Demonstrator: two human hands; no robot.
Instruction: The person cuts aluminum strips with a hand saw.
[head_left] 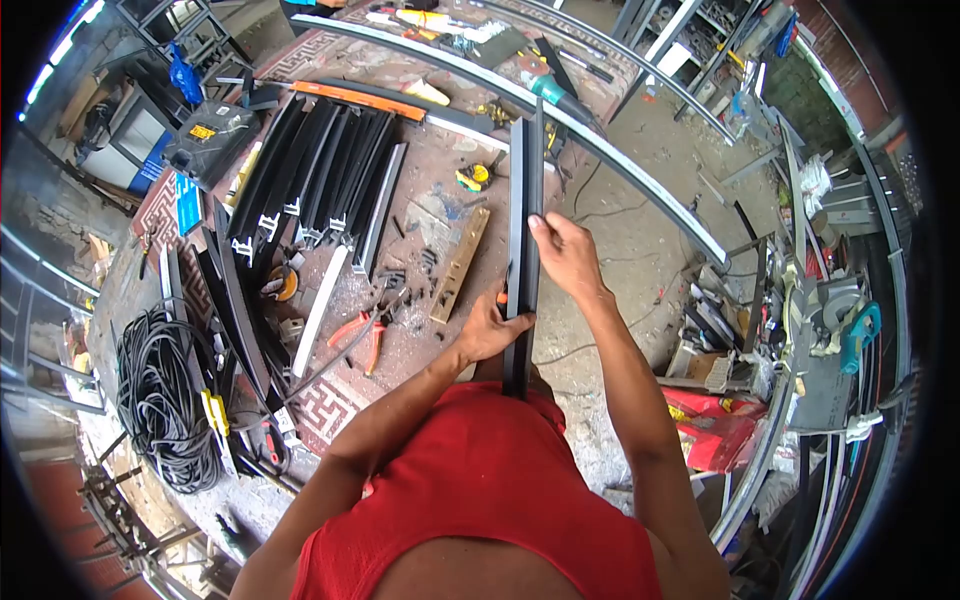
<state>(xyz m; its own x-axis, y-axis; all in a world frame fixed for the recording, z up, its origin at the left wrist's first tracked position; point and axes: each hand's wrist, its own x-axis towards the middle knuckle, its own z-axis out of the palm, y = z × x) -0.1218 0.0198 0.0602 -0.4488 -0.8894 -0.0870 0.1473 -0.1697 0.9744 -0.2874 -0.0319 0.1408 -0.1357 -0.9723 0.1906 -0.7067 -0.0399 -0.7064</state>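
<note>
A long black metal profile (518,215) stands lengthwise in front of my body, its near end by my lap. My left hand (490,328) is wrapped round its lower part, with a small orange piece showing by the fingers. Higher up, my right hand (563,250) pinches a thin dark strip (537,170) that lies along the profile's right side. To the left are a wooden bar (461,265) with holes, pliers with red handles (372,335) and a yellow tape measure (474,177). Several black profiles (318,165) lie side by side farther left.
A coil of black cable (165,400) lies at the left. Behind the profiles is an orange level (355,98). A long curved-looking rail (620,160) crosses beyond my hands, near a green grinder (558,95). Red bags (715,430) and scrap pieces are at the right.
</note>
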